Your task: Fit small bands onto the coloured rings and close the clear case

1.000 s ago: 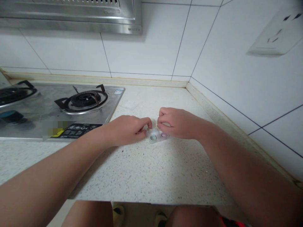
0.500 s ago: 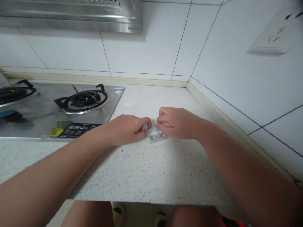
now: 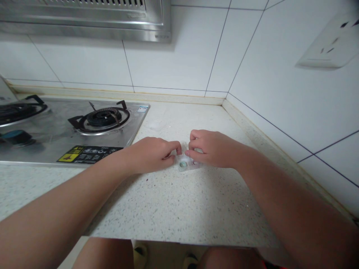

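A small clear plastic case [image 3: 189,165] lies on the speckled countertop between my hands. Through it show a round greenish spot at the left and a pinkish one at the right, partly covered by my fingers. My left hand [image 3: 153,154] is closed, its thumb and bent index finger gripping the case's left edge. From the other side, my right hand [image 3: 211,147] has curled fingers and a thumb pinching the case's back right part. Exactly where the fingertips meet the plastic is hard to make out.
A steel gas stove [image 3: 134,125] with black burners is set into the counter [image 3: 168,209] at the left. A range hood [image 3: 112,31] hangs above. White tiled walls meet behind at the right, where a socket [image 3: 331,45] is mounted. My legs are below the front edge.
The whole view has shifted slightly, moving the scene a little down and right in the picture. Both hands remain at the case with almost the same finger pose.
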Demonstrator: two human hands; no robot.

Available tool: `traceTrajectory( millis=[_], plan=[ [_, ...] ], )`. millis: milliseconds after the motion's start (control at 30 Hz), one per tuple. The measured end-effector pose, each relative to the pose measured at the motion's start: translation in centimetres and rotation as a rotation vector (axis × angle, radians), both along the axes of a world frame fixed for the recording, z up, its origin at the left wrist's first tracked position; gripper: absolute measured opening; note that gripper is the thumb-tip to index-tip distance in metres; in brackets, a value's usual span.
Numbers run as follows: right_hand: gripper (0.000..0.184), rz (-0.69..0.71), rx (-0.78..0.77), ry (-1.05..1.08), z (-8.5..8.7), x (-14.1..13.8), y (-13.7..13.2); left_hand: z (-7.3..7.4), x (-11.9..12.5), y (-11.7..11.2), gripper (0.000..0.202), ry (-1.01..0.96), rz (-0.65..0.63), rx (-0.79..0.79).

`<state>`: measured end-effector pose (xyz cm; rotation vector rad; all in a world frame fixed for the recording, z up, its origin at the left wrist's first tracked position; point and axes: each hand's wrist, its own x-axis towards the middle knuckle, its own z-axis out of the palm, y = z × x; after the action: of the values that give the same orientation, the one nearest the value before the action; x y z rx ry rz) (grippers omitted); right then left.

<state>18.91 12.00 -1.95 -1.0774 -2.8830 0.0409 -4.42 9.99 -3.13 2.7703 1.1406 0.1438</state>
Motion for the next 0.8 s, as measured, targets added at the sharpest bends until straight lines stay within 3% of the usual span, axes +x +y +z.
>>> traceTrajectory(
  millis=[800],
  plan=[
    [0.047,-0.022,-0.032,0.012,0.06,-0.09,0.04,-0.45,-0.08,0.06,0.025,0.087,-0.043,0.05]
  ],
)
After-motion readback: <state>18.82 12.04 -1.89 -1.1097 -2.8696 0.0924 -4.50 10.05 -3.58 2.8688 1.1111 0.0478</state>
